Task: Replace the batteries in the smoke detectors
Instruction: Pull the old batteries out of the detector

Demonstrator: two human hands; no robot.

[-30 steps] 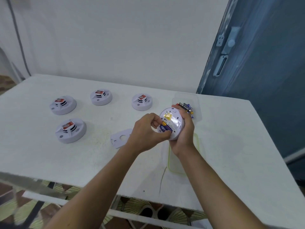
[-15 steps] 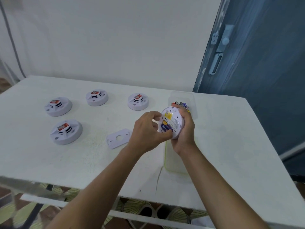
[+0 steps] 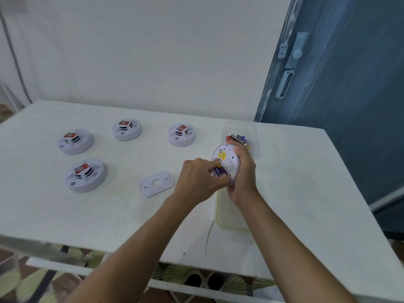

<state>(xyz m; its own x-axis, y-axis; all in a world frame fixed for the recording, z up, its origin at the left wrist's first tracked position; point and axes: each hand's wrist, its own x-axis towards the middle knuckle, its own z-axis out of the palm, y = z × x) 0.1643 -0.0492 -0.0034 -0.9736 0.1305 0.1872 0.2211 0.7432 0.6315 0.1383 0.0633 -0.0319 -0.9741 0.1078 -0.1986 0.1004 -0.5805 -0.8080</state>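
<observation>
Detector (image 3: 228, 162), white and round, is up off the table (image 3: 306, 193), above its right half, with its back turned to the camera. The right hand (image 3: 243, 173) grips it from behind, fingers curled round its far rim. The left hand (image 3: 197, 182) is curled too, its thumb and fingertips pinching a purple battery (image 3: 218, 171) that sits in the back of the detector, below a yellow label.

Four more detectors lie on the left half of the table: three in a row toward the wall (image 3: 75, 141) (image 3: 126, 129) (image 3: 181, 134), and one nearer (image 3: 85, 175). Each has a red sticker on top. A flat white plate (image 3: 156, 183) with a round hole lies just left of the left hand.

Just behind the held detector a clear box (image 3: 254, 130) holds loose batteries (image 3: 240, 138). A clear lid (image 3: 229, 217) with a yellow-green rim lies on the table under the right wrist. A blue door (image 3: 349, 84) stands at the right.
</observation>
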